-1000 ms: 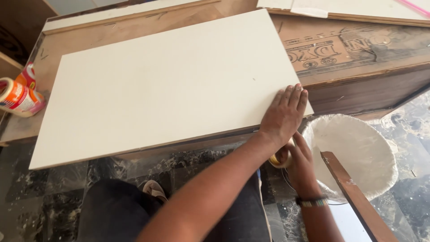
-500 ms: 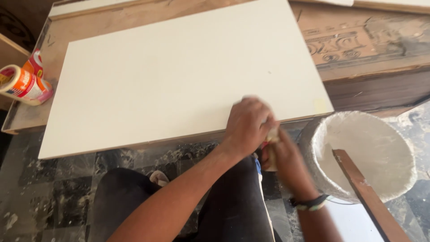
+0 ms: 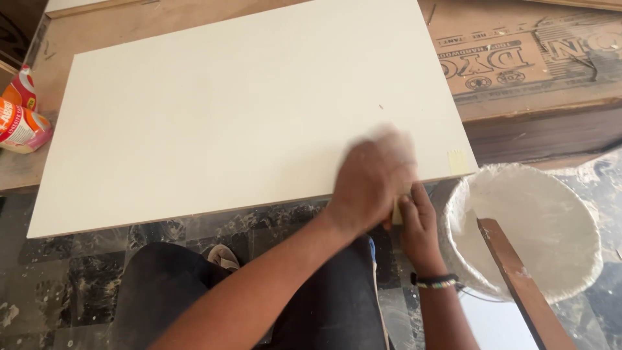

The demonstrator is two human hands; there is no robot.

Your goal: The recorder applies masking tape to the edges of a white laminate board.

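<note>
Your left hand, blurred, curls over the white board's near edge; your right hand pinches something small and pale beneath it, beside the bucket.

A white bucket stands on the dark marbled floor, a brown stick leaning inside it. 2 orange-labelled containers lie at the wooden worktop's left edge.
</note>
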